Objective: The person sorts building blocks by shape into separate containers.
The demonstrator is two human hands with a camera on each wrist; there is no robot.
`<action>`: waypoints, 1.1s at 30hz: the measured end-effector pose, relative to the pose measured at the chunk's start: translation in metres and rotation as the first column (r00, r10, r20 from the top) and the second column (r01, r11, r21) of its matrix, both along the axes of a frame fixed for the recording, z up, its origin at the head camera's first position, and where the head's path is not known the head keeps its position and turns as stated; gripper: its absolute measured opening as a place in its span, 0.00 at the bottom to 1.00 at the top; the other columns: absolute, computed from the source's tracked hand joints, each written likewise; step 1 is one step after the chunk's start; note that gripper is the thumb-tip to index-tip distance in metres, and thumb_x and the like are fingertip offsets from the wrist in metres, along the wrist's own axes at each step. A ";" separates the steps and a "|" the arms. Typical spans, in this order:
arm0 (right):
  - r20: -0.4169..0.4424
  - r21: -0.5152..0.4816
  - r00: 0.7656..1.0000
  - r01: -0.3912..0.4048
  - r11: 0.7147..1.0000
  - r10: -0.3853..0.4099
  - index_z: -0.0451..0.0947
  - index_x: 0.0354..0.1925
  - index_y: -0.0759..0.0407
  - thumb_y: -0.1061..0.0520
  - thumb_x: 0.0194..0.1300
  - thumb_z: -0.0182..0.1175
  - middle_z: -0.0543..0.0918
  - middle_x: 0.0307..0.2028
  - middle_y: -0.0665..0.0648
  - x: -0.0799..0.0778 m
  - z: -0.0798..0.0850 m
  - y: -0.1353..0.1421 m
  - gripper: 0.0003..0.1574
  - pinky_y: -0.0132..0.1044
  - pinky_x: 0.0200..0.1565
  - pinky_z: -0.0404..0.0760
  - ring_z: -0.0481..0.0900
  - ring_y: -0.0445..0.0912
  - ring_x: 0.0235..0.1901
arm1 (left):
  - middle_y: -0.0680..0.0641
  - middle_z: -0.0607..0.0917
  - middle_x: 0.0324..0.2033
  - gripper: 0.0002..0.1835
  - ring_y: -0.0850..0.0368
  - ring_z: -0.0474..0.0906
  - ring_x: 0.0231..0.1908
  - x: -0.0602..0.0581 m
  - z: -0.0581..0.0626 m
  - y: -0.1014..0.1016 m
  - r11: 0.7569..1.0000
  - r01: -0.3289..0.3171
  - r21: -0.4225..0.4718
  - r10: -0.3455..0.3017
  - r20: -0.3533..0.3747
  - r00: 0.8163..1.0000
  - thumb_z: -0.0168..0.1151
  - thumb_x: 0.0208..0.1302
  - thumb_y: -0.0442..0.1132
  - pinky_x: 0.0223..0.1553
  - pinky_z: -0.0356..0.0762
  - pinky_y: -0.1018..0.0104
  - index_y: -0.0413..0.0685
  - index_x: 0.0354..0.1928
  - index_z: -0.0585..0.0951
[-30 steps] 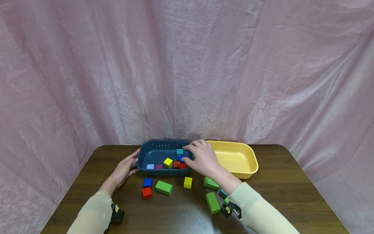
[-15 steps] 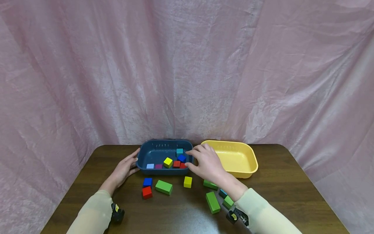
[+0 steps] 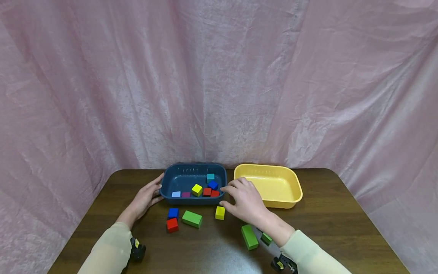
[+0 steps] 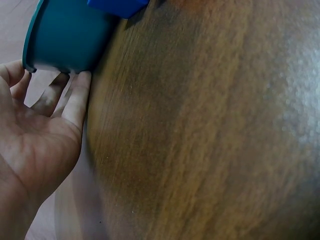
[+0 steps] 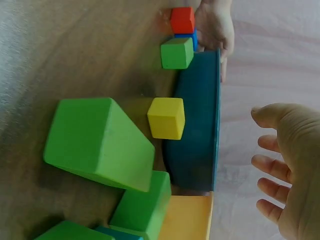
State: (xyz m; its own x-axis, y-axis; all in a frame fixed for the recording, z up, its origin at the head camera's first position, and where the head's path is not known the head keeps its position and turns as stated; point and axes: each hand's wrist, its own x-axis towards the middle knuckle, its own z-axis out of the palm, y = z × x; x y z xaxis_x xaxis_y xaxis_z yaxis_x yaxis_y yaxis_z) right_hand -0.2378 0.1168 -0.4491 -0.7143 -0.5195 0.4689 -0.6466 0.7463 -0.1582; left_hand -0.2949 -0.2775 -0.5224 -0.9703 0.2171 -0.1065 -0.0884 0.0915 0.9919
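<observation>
My left hand (image 3: 144, 199) touches the left end of the dark blue basket (image 3: 191, 201) with extended fingertips; the left wrist view shows the fingertips (image 4: 82, 77) at the basket's outer wall. Inside the basket lie a blue cube (image 3: 213, 185), a yellow cube (image 3: 196, 190), a teal block (image 3: 210, 177), two red blocks (image 3: 207, 192), a purple block (image 3: 186, 195) and a pale blue block (image 3: 176, 195). My right hand (image 3: 245, 199) holds nothing. Its fingers are spread apart beside the basket's right end, above a yellow block (image 3: 220, 213) on the table.
A yellow basket (image 3: 285, 204) stands right of the blue one. On the wooden table (image 3: 328, 228) lie a blue block (image 3: 173, 213), a red block (image 3: 172, 225), a green block (image 3: 192, 219) and another green block (image 3: 249, 237). My right forearm partly hides more blocks. A pink curtain (image 3: 205, 83) hangs behind.
My right hand has let go of the blue cube in the basket and drawn back toward me and to the right, out past the basket's rim. The left hand stays put.
</observation>
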 end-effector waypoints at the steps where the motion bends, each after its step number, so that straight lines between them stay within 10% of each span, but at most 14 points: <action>1: 0.003 0.000 1.000 -0.005 1.000 0.005 0.89 0.50 0.49 0.41 0.61 0.73 0.85 0.45 0.50 0.001 -0.001 0.000 0.22 0.47 0.51 0.76 0.75 0.50 0.50 | 0.42 0.51 0.80 0.31 0.38 0.60 0.73 0.000 0.000 0.000 1.000 0.001 -0.001 -0.001 0.000 1.000 0.45 0.83 0.48 0.69 0.63 0.42 0.63 0.82 0.53; 33: -0.141 0.182 0.990 0.039 0.983 -0.013 0.89 0.41 0.53 0.42 0.54 0.77 0.79 0.34 0.51 0.019 -0.042 -0.005 0.21 0.41 0.36 0.71 0.73 0.48 0.38 | 0.42 0.51 0.80 0.31 0.38 0.60 0.73 0.000 -0.001 0.000 1.000 0.005 -0.003 -0.005 -0.007 1.000 0.44 0.83 0.47 0.69 0.62 0.42 0.63 0.82 0.52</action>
